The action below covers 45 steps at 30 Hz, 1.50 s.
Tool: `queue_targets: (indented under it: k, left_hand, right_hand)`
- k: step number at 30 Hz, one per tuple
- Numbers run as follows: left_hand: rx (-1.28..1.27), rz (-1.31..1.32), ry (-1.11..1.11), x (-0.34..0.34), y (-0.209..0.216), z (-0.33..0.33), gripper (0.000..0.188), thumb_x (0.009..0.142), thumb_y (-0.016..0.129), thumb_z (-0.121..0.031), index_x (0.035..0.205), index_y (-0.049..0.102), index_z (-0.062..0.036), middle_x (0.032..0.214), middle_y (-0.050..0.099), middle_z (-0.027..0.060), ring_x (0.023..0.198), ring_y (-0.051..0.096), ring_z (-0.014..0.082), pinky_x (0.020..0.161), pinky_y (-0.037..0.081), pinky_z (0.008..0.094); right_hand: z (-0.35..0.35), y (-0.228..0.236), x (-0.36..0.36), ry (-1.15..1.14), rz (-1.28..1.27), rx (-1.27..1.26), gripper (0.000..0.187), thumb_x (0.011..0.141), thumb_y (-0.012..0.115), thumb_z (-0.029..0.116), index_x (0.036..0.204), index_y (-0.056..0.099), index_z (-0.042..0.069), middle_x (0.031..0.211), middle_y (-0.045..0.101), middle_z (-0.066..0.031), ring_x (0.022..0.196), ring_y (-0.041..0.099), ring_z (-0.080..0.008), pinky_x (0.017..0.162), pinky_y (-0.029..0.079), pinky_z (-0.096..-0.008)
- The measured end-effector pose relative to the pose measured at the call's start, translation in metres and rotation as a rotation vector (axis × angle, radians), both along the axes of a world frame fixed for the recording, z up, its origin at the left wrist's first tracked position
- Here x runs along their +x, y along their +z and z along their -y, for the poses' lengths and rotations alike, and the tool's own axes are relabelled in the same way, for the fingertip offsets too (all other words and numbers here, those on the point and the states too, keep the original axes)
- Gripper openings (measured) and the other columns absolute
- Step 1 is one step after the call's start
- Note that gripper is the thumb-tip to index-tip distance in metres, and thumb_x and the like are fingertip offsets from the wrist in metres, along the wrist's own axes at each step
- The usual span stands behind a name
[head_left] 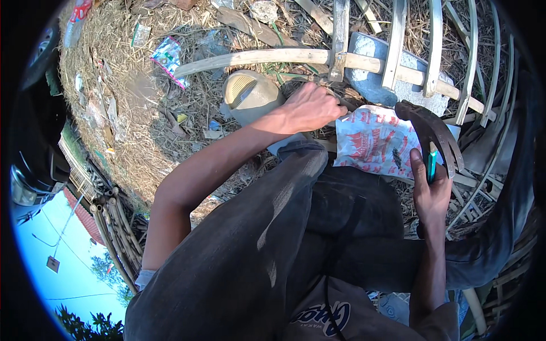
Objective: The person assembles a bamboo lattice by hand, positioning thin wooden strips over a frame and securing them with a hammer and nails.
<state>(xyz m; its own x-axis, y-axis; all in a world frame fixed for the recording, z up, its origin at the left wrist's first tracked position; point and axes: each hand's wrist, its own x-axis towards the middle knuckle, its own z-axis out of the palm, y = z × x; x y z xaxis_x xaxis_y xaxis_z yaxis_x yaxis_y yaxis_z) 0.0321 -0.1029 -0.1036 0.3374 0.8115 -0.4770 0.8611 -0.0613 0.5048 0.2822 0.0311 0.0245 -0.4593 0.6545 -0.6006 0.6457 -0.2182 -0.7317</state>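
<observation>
Printed bag (369, 136): red on white, spread between both hands.
Small dark pieces (397, 159): near bag's lower right; inside or on top, cannot tell.
Right hand (434, 194): curled closely around green stick (431, 165), pale tip protruding above thumb.
Hammer head (426, 127): just beyond right fingers, overlapping bag's right side.
Left hand (315, 105): bent into loose fist beside bag's upper left; contents hidden, cannot tell.

Hammer (427, 128) and slats (394, 45) crowd the right; room over straw (131, 162) left.
</observation>
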Motion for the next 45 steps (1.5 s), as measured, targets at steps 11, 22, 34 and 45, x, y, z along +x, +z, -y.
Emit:
queue_targets:
  k: [11, 22, 34, 45]
  left_hand:
    - [0.319, 0.003, -0.067, -0.004, 0.005, 0.015, 0.024, 0.084, 0.062, -0.011, 0.104, 0.066, 0.0015, 0.063, 0.065, 0.0119, 0.061, 0.07, 0.028, 0.052, 0.053, 0.041]
    - [0.152, -0.06, 0.452, -0.015, 0.045, 0.032, 0.015, 0.101, 0.056, -0.022, 0.106, 0.054, -0.0086, 0.066, 0.066, 0.0153, 0.064, 0.069, 0.0366, 0.056, 0.051, 0.0484]
    - [0.627, 0.096, 0.675, -0.004, 0.06, 0.006, 0.011, 0.088, 0.073, -0.007, 0.097, 0.074, -0.0009, 0.085, 0.069, 0.0109, 0.074, 0.068, 0.0255, 0.066, 0.054, 0.0354]
    - [-0.275, 0.346, 0.793, 0.023, 0.046, 0.034, 0.018, 0.098, 0.059, -0.02, 0.106, 0.066, -0.0054, 0.105, 0.061, 0.0217, 0.107, 0.059, 0.0385, 0.091, 0.047, 0.0461]
  right_hand:
    - [-0.004, 0.009, -0.004, -0.063, 0.099, -0.069, 0.035, 0.101, 0.066, 0.012, 0.13, 0.06, -0.007, 0.115, 0.069, -0.0142, 0.104, 0.062, -0.0139, 0.089, 0.052, -0.0307]
    - [-0.036, 0.019, -0.005, -0.007, 0.402, 0.132, 0.049, 0.093, 0.076, 0.039, 0.066, 0.064, 0.001, 0.055, 0.05, 0.0032, 0.054, 0.04, -0.0058, 0.05, 0.033, -0.0301]
    - [-0.037, 0.013, 0.003, -0.285, 0.294, -0.084, 0.052, 0.093, 0.076, 0.038, 0.057, 0.055, 0.006, 0.053, 0.043, 0.006, 0.054, 0.035, -0.005, 0.052, 0.029, -0.0288]
    - [-0.053, -0.016, 0.079, -0.671, 0.496, 0.1, 0.032, 0.077, 0.085, 0.028, 0.081, 0.065, 0.003, 0.071, 0.058, -0.0021, 0.058, 0.054, -0.0144, 0.056, 0.043, -0.0324]
